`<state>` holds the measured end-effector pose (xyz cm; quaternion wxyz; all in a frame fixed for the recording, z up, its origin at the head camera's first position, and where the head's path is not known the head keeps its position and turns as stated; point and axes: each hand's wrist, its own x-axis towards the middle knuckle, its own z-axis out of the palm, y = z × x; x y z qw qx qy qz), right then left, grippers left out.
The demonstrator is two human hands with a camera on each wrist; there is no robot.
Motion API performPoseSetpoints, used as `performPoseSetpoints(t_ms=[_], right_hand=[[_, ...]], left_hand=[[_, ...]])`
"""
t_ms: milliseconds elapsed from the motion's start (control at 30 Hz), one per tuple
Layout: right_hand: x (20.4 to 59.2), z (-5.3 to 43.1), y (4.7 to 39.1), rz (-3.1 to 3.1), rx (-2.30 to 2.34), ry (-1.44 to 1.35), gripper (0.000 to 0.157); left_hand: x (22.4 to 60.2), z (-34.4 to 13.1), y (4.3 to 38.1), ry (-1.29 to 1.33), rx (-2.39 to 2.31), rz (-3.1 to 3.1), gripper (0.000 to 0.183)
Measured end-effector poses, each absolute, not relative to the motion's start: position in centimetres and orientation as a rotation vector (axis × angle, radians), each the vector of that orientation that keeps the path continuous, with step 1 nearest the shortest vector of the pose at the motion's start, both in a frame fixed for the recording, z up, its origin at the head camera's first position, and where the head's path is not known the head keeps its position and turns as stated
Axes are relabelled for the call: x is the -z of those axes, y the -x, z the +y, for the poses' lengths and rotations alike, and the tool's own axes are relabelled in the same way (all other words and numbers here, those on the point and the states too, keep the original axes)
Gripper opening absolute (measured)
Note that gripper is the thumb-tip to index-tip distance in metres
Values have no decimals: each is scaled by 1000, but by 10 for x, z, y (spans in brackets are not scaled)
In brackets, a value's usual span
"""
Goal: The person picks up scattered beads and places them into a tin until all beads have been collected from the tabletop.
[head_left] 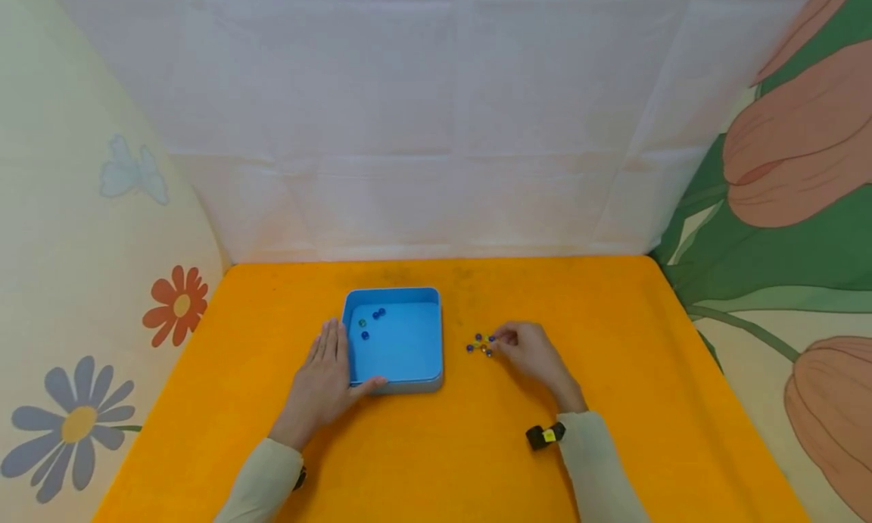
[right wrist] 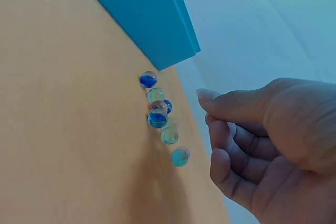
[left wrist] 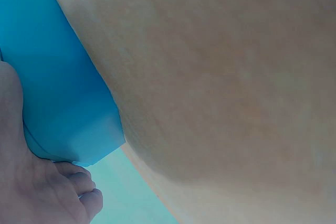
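A square blue box (head_left: 398, 384) stands on the orange table, with several marbles (head_left: 365, 335) lying in its left half. My left hand (head_left: 320, 379) rests against its front left corner, fingers straight along the left side and thumb on the front rim. Blue box wall (left wrist: 63, 82) also shows in the left wrist view. Right of the box lies a loose cluster of blue, yellow-green and brownish marbles (right wrist: 157, 116). Close to this cluster is my right hand (head_left: 531, 349), its thumb and bent forefinger slightly apart; no marble shows between them in the right wrist view.
The orange table (head_left: 422, 455) runs back to a white cloth (head_left: 422, 129). Flower-printed panels (head_left: 783, 281) flank both sides. A small black wrist device with a yellow mark (head_left: 545, 436) sits by the right sleeve.
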<state>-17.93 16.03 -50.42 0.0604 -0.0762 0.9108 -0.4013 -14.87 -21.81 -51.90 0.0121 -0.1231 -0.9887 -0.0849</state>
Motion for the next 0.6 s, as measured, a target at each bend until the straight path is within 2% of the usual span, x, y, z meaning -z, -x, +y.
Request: performPoseSetpoints(t_ms=[600], right_hand=[[491, 145, 188, 2694, 1295, 223, 14]], left_hand=[[518, -217, 149, 384, 258, -3076, 125]])
